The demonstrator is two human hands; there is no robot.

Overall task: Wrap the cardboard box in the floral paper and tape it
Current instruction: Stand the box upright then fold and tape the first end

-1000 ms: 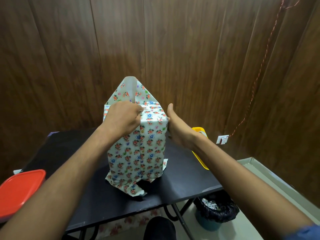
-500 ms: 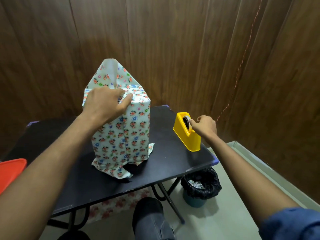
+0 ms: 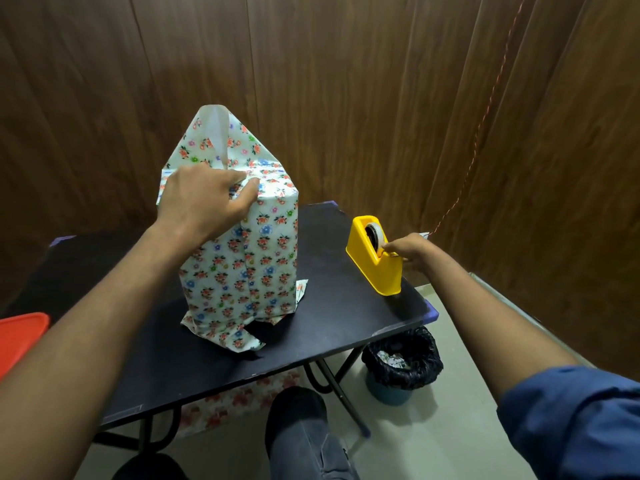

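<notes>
Box (image 3: 239, 258) wrapped in floral paper (image 3: 214, 282) standing upright near the middle of the black table (image 3: 329, 334), its loose upper flap rising to a peak above the top edge and spare paper spread on the table at its base. Person's left hand (image 3: 204, 199) rests on the top front edge of the box, fingers curled over the folded paper with the thumb pressed against it. Right hand (image 3: 410, 249) reaches to the yellow tape dispenser (image 3: 375, 258) near the table's right edge, well apart from the box; thumb and fingers pinch at the tape end by the cutter. Tape roll (image 3: 372, 233) sits in the dispenser's slot. Red lid (image 3: 20, 337) lies at the left edge of view. Bin lined with a black bag (image 3: 401, 365) stands on the floor below the table's right corner
</notes>
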